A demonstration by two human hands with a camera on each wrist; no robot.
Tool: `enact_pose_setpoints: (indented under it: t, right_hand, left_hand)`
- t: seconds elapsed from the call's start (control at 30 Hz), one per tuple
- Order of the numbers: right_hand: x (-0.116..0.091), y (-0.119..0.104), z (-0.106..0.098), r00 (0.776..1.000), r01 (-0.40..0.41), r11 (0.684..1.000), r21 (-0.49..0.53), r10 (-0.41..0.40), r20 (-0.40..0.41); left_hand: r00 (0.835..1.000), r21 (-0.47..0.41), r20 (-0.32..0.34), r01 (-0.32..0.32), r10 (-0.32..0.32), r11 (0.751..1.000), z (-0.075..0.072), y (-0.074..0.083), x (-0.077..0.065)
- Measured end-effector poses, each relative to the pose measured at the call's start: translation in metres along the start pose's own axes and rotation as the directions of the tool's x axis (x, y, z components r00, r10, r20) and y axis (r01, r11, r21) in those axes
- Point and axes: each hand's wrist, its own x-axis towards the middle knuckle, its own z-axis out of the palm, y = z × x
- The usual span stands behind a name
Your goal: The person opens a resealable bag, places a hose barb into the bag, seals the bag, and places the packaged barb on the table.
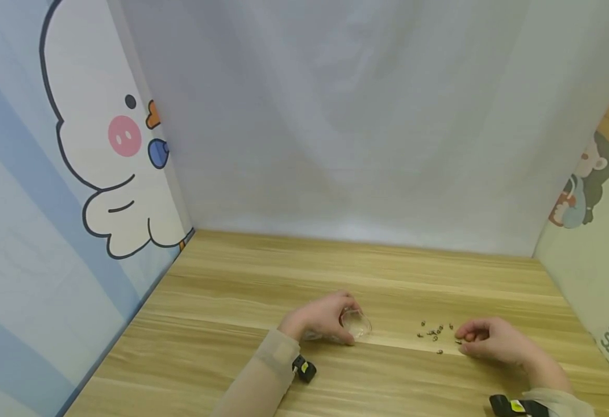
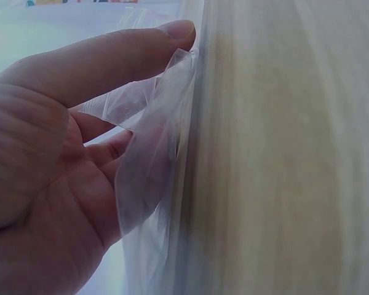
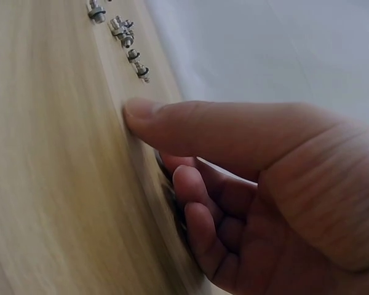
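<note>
1. The left hand (image 1: 327, 315) grips a clear plastic bag (image 1: 358, 326) between thumb and fingers, low over the wooden table (image 1: 388, 391); the film spreads out in the curve of the hand.
2. In the left wrist view the bag's loose edges hang in folds beside the thumb – close against the tabletop.
3. The right hand (image 1: 499, 344) is low at the table, well apart from the left, its thumb extended and its other fingers bent.
4. One small metal piece (image 1: 458, 341) shows between the right thumb and forefinger tips; the thumb blocks the wrist view, so I cannot tell whether it is pinched or lies on the wood.
5. More metal pieces (image 3: 122, 31) lie scattered on the table between the two hands – nearer the right one, some touching or nearly so.
6. Behind the table hangs a pale curtain (image 1: 362, 116); a cartoon-printed panel (image 1: 91, 116) stands at the left.
</note>
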Motion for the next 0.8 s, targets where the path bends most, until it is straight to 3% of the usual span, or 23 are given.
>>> enact_pose_setpoints:
  t: [0.43, 0.8]
  right_hand:
    - [0.0021, -0.0024, -0.0001, 1.000, -0.018, 1.000, 0.018, 0.018, 0.000]
    - [0.0032, 0.0008, -0.0010, 1.000, -0.021, 1.000, 0.014, 0.021, 0.012]
  left_hand:
    - [1.000, 0.050, -0.007, -0.023, 0.024, 0.998, -0.0015, 0.0004, 0.0016]
    - [1.000, 0.019, -0.012, -0.016, 0.016, 1.000, 0.0024, -0.0031, 0.0047]
